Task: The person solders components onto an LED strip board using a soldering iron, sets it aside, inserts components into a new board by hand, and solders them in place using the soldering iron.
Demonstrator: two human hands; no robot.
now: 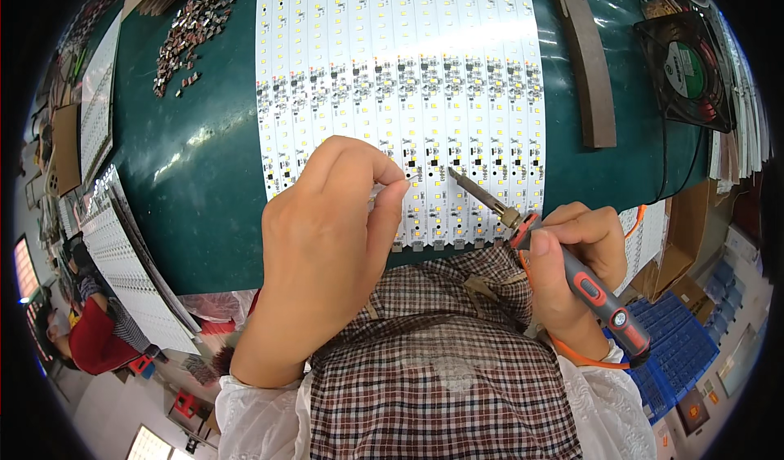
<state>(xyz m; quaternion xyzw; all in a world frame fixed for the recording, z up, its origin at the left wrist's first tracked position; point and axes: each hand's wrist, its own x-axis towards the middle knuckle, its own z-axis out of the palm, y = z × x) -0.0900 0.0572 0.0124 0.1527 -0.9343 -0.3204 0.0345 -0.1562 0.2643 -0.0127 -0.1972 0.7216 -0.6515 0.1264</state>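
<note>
My right hand [596,238] grips a grey and red soldering iron [581,279], its metal tip pointing up and left onto the white LED circuit strips [392,117]. The tip rests at or just above a strip, near a row of black chips. My left hand [327,207] hovers over the same strips with thumb and forefinger pinched together. A thin wire seems to stick out between those fingertips, ending a little left of the iron's tip; most of it is hidden by the hand. The strips lie side by side, with small metal connectors [438,245] along their near ends.
Small metal parts [192,31] are heaped on the green table [196,174] at far left. A brown bar [584,60] and a black fan [684,70] stand right. More strip panels [135,248] are stacked left. Blue crates [674,346] sit lower right; another person [102,337] is at far left.
</note>
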